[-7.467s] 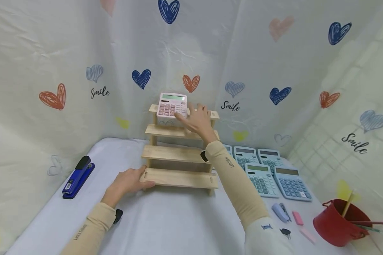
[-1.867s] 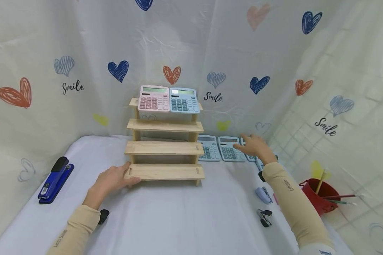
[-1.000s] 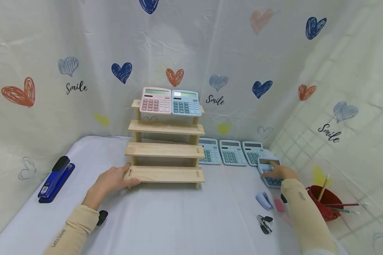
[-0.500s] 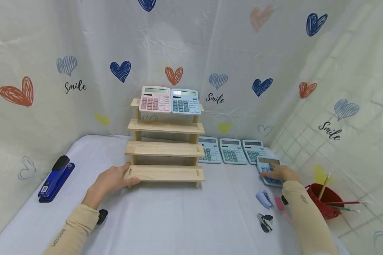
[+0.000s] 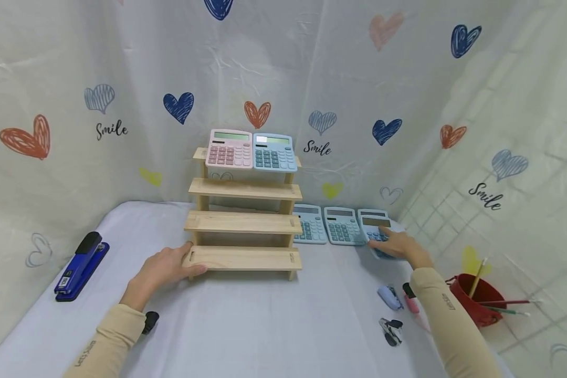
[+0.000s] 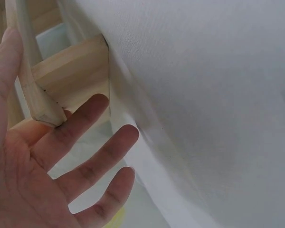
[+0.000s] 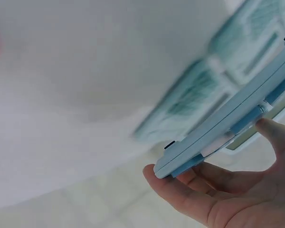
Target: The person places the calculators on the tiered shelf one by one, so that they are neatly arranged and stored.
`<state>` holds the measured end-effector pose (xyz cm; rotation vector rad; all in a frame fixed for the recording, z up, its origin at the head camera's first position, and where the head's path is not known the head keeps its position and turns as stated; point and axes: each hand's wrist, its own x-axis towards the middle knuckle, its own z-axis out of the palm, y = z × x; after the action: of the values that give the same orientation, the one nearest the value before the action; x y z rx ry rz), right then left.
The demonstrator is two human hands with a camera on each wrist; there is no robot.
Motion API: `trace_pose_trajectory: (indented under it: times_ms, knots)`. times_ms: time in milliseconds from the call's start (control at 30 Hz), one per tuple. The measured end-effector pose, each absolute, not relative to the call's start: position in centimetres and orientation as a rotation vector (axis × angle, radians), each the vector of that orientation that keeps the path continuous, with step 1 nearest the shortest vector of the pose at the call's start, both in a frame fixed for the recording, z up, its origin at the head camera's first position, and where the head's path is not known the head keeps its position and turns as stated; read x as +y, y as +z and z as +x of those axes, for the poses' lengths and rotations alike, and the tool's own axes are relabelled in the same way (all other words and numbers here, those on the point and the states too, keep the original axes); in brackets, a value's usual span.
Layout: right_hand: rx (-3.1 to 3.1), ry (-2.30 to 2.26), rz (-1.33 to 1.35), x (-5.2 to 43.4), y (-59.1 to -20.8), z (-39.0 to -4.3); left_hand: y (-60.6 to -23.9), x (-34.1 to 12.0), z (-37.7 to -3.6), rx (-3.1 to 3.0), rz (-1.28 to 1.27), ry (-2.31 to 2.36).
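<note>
A wooden stepped shelf [image 5: 243, 223] stands mid-table, with a pink calculator [image 5: 229, 149] and a blue calculator [image 5: 274, 152] side by side on its top step. My left hand [image 5: 163, 268] rests against the left end of the bottom step; in the left wrist view the left hand [image 6: 61, 156] has straight fingers and its thumb lies along the wood [image 6: 66, 71]. My right hand [image 5: 399, 245] holds another blue calculator [image 5: 375, 231] just above the table, right of the shelf. In the right wrist view the right hand [image 7: 228, 190] has fingers under that calculator [image 7: 228, 128] and its thumb on top.
More blue calculators [image 5: 342, 227] lie in a row behind the held one. A blue stapler [image 5: 80, 265] lies at the far left. A red bucket [image 5: 477, 299] with pencils, a small pale stapler [image 5: 388, 296], a pink eraser [image 5: 410, 303] and a staple remover [image 5: 391, 332] sit at the right.
My right hand went from resting on the front-right calculator to lifting it and carrying it left, over the row. The left hand and the shelf have not moved.
</note>
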<state>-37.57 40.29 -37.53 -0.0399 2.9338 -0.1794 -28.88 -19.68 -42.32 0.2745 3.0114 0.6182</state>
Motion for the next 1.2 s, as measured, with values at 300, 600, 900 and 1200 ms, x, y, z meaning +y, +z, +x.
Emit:
trace_pose_trajectory:
  times_ms: [300,600,900,1200]
  knots:
    - [3.053,-0.23,-0.235,34.1,-35.2,-37.1,-42.4,-19.6,-29.0,3.019,0.296,0.617]
    - [3.144,-0.205,-0.386,26.9,-31.9,-36.2,-42.2,-19.6,-28.8,3.013,0.287,0.616]
    - [3.193,-0.108,-0.608,20.9,-29.3,-35.9,-42.5,-19.7,-29.1,3.023,0.303,0.625]
    - [3.184,-0.072,-0.712,17.2,-29.4,-37.2,-42.8,-19.8,-29.1,3.02,0.291,0.618]
